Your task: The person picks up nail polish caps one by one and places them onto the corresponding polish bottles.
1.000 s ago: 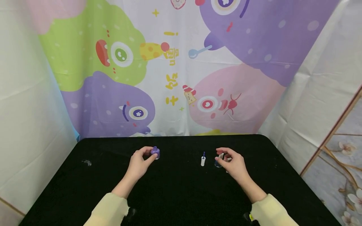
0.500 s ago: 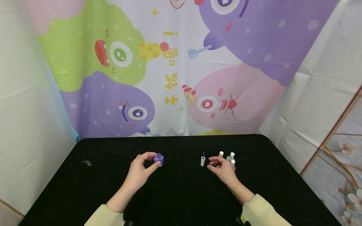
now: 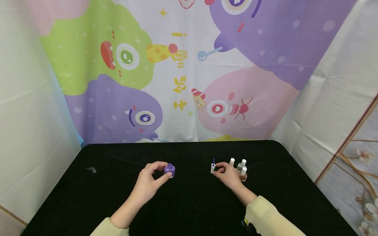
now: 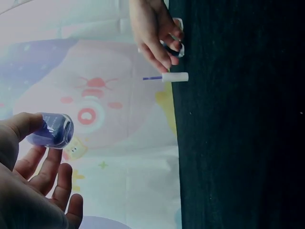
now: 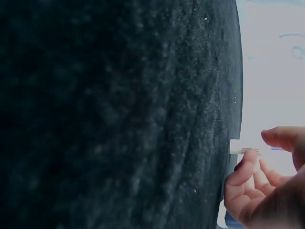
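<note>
My left hand (image 3: 149, 182) pinches an uncapped purple nail polish bottle (image 3: 169, 170) between thumb and fingers. The bottle is tilted above the table, and in the left wrist view its glass base (image 4: 68, 132) points right. To the right stands a white nail polish cap (image 3: 213, 168), upright on the table with its purple brush (image 3: 214, 161) pointing up. My right hand (image 3: 230, 177) is just right of this cap, thumb and fingertips parted close to it. In the left wrist view a small gap shows between those fingers and the cap; whether they touch is hard to tell.
Several white-capped nail polish bottles (image 3: 242, 168) stand grouped behind and right of my right hand, partly hidden by it. A black cloth covers the table (image 3: 189, 203). A patterned curtain (image 3: 183, 124) hangs at its back edge. A whitish smudge (image 3: 92, 169) lies at far left.
My right hand has come away from the grouped bottles and moved left to the upright cap. My left hand has shifted slightly right and nearer with the purple bottle.
</note>
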`<state>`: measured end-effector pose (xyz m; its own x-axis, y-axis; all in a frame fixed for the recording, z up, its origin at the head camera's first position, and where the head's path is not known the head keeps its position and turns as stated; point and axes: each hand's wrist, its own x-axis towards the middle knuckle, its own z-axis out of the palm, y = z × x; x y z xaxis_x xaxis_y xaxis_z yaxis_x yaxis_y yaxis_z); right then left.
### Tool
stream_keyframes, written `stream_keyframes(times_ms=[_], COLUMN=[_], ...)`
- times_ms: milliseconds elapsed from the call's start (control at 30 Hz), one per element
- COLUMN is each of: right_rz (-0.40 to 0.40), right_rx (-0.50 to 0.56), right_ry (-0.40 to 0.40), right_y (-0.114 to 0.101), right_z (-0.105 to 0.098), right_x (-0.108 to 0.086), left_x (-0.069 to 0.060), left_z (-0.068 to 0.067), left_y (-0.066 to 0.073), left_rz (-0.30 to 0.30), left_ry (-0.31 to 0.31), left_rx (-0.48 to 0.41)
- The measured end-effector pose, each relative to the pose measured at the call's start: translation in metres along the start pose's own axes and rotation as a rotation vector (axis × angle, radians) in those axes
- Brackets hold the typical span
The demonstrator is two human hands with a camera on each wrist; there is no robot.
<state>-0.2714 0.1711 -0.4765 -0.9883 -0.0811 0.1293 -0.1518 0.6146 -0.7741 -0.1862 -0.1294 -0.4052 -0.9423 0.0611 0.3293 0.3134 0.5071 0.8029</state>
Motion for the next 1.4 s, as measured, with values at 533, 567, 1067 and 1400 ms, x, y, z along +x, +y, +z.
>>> stream_keyframes(times_ms=[533, 567, 1067, 1400], right_rz=[0.127, 0.123, 0.065, -0.054], right_rx=[0.071, 0.074, 0.019, -0.114], right_ry=[0.007, 0.009, -0.001, 0.086], right_y=[0.004, 0.005, -0.005, -0.017], right_z=[0.016, 0.017, 0.006, -0.007], right_x=[0.013, 0.014, 0.015, 0.012], left_x=[-0.004, -0.004, -0.006, -0.007], left_z=[0.0, 0.0, 0.002, 0.004], left_y=[0.011, 0.011, 0.011, 0.011], left_rz=[0.022, 0.023, 0.029, 0.044], left_ry=[-0.024, -0.024, -0.02, -0.019], left_rx=[-0.034, -0.034, -0.042, -0.041])
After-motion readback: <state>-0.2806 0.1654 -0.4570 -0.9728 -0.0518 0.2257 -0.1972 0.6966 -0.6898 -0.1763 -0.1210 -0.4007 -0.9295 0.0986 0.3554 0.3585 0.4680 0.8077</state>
